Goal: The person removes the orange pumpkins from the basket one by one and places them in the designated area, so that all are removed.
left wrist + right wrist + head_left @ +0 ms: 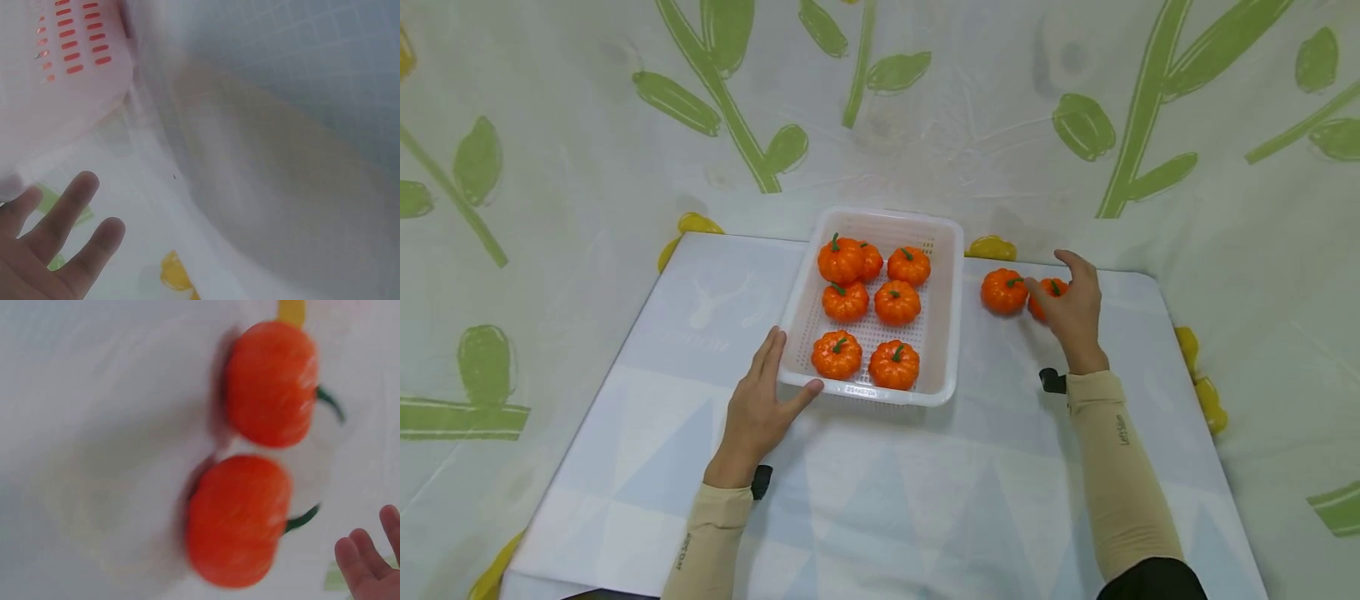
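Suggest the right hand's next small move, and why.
Probably close the right hand on the glossy, ribbed orange pumpkin with a green stem, rightmost outside the white perforated plastic basket: that hand is right at it with no visible grip, and the left hand touches the basket.

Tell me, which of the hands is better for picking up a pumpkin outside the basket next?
Probably the right hand: it's right by the two loose pumpkins, thumb and fingers apart. The left hand is at the near left corner of the basket, across it from those pumpkins.
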A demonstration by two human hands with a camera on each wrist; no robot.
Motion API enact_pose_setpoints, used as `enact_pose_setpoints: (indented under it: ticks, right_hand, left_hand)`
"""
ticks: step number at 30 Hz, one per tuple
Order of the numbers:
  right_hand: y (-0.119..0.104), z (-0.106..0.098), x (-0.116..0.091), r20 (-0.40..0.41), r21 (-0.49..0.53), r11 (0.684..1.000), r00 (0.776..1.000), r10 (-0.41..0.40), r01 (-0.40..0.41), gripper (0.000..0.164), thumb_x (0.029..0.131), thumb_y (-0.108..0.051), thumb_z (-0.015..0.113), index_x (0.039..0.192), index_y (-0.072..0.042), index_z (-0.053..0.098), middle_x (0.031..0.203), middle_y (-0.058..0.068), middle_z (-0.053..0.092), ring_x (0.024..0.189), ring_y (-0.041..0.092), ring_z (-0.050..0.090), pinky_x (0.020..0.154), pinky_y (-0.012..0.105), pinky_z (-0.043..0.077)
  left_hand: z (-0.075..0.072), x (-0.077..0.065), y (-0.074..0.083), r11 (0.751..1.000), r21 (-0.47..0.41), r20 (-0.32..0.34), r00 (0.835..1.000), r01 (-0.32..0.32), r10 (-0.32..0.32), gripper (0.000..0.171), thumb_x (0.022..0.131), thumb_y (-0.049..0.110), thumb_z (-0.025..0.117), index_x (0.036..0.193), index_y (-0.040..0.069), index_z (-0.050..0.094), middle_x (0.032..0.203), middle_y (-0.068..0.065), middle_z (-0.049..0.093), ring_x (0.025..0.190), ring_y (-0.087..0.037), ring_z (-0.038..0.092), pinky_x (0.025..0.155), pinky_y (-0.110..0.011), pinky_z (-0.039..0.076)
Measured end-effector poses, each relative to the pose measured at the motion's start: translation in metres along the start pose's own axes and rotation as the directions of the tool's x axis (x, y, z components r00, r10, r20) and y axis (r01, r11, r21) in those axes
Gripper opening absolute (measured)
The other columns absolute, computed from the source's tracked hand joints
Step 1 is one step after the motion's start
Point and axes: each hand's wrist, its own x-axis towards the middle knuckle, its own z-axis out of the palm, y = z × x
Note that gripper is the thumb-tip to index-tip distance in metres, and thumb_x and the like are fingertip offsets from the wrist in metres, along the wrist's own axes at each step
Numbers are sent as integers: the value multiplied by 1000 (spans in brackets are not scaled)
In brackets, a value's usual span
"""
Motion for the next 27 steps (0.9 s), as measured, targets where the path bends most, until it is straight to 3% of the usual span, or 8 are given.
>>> enact_pose_setpoints:
  ticks: [10,18,27]
  right_hand:
    - [-55,17,4,3,122,986,993,-117,115,61,87,-19,82,141,-5,57,145,11,53,130,28,47,104,49,42]
    - [-103,29,9,58,239,961,986,-156,138,64,86,-20,83,143,-8,55,145,8,51,132,27,47,107,41,42]
    - [-145,53,11,74,277,939,970,-230,201,66,87,-24,83,145,-9,54,146,9,51,132,25,48,107,41,44]
  left_hand:
    - [1,0,-1,1000,9,0,1000,6,-6,100,89,59,70,163,13,21,168,-5,21,144,-37,39,103,-62,42]
    - [0,0,0,1000,5,2,1000,5,-5,100,89,59,70,163,12,21,168,-6,21,144,-38,37,103,-64,41]
    - [0,0,-1,1000,3,-3,1000,0,0,99,89,58,70,163,13,21,167,-6,22,144,-38,38,102,-64,41]
